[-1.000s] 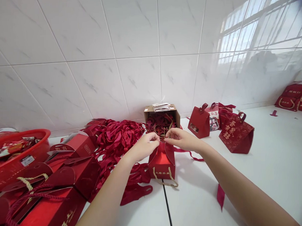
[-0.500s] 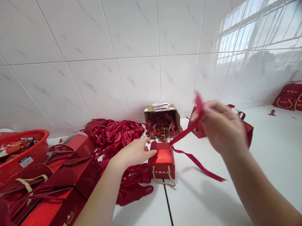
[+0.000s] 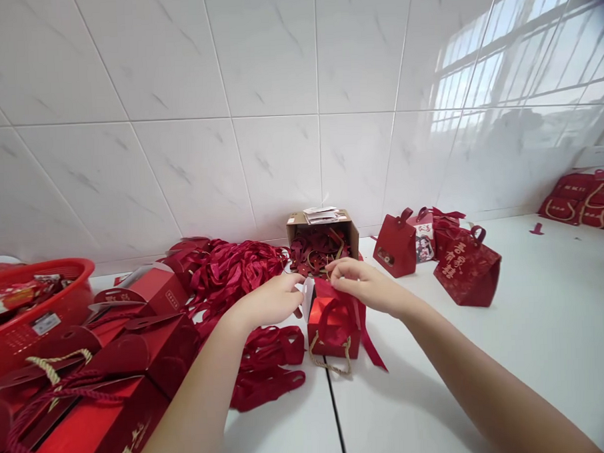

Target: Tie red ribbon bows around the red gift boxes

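Note:
A small red gift box (image 3: 335, 348) with a beige rope handle (image 3: 333, 367) stands on the table, its top not closed over. My left hand (image 3: 272, 298) pinches the raised left flap (image 3: 307, 294), whose pale inner side shows. At the box's far right corner my right hand (image 3: 367, 285) has thumb and fingers together on a red ribbon (image 3: 369, 337). The ribbon loops over the box front, and a tail hangs down its right side onto the table. The fingertips of my right hand partly hide where the ribbon passes.
Heaped red ribbons (image 3: 238, 269) lie left of the box. Behind it stands a cardboard carton (image 3: 353, 234) holding ribbon pieces and cords. Several red boxes (image 3: 157, 353) and a red plastic basket (image 3: 79, 283) fill the left; finished-looking gift bags (image 3: 466, 266) stand right.
My right hand has come left and down to the box with the ribbon, which now loops over the front. My left hand has lifted the left flap outward.

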A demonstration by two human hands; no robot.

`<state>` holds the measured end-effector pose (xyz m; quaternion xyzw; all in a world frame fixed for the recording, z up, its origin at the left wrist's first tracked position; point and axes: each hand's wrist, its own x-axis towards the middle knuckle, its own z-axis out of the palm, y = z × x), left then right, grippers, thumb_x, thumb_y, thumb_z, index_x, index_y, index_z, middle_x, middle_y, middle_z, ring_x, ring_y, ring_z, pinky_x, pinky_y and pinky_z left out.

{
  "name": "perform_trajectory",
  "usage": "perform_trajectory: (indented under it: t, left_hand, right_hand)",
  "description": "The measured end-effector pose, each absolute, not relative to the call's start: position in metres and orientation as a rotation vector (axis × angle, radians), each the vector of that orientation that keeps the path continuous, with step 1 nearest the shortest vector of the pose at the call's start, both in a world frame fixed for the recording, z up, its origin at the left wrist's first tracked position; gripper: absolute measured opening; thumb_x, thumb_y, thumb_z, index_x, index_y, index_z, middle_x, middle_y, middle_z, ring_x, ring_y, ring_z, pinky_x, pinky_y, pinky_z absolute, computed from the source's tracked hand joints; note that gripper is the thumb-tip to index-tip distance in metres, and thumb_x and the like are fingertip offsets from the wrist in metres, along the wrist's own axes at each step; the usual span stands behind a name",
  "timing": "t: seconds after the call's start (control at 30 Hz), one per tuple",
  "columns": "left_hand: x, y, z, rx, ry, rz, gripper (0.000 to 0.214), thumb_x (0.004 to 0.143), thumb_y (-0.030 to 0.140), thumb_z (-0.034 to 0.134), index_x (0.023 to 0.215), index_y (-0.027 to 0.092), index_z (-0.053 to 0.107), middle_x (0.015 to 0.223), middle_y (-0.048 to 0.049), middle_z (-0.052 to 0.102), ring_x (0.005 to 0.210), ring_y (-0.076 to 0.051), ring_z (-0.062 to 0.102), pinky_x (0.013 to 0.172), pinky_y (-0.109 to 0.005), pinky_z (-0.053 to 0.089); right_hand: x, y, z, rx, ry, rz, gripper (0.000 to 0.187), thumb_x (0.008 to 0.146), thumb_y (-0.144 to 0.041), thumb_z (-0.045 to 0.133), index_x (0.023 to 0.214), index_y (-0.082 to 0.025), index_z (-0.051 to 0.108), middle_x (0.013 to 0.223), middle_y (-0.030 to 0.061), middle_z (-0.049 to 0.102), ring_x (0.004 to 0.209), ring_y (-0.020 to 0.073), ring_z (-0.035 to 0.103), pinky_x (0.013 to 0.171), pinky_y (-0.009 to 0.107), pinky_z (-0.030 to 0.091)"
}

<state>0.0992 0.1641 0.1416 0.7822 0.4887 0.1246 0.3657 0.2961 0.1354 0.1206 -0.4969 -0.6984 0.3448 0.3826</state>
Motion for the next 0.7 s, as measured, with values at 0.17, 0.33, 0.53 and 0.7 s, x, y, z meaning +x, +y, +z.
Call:
perform_trajectory:
  t: [0.17,0.33,0.53,0.7]
  left_hand:
    - [0.1,0.163,0.14,1.976,1.266,0.338,0.035,0.071,0.032,0.047,0.101,0.019,0.06,0.067,-0.001,0.064,0.056,-0.015,0.055,0.048,-0.024,0.036]
    - [0.098,0.161,0.14,2.001,1.236,0.314,0.035,0.07,0.032,0.047,0.1,0.02,0.061,0.069,-0.0007,0.064,0.049,-0.013,0.049,0.047,-0.024,0.034]
    - [0.099,0.16,0.14,1.999,1.229,0.32,0.035,0.07,0.03,0.047,0.1,0.019,0.06,0.067,-0.0006,0.063,0.049,-0.013,0.048,0.047,-0.024,0.034]
    - [0.103,0.157,0.143,2.027,1.201,0.283,0.037,0.071,0.027,0.045,0.104,0.019,0.06,0.068,-0.0012,0.063,0.051,-0.013,0.049,0.045,-0.023,0.033]
  right_hand:
    - [0.289,0.142,0.108,-1.359,-1.801,0.953,0.012,0.074,-0.025,0.052,0.066,-0.017,0.056,0.118,0.0066,0.055,0.104,0.0214,0.055,0.082,0.029,0.042]
    - [0.293,0.14,0.115,-1.268,-1.87,1.047,0.013,0.077,-0.027,0.052,0.068,-0.018,0.054,0.116,0.005,0.056,0.109,0.0219,0.05,0.083,0.029,0.041]
    - [0.297,0.138,0.12,-1.162,-2.012,1.045,0.013,0.079,-0.028,0.052,0.069,-0.019,0.053,0.107,0.0041,0.059,0.107,0.0215,0.05,0.085,0.029,0.041]
    - [0.296,0.142,0.113,-1.243,-1.963,1.032,0.015,0.079,-0.029,0.051,0.069,-0.018,0.053,0.109,0.0061,0.059,0.102,0.0207,0.053,0.081,0.029,0.042]
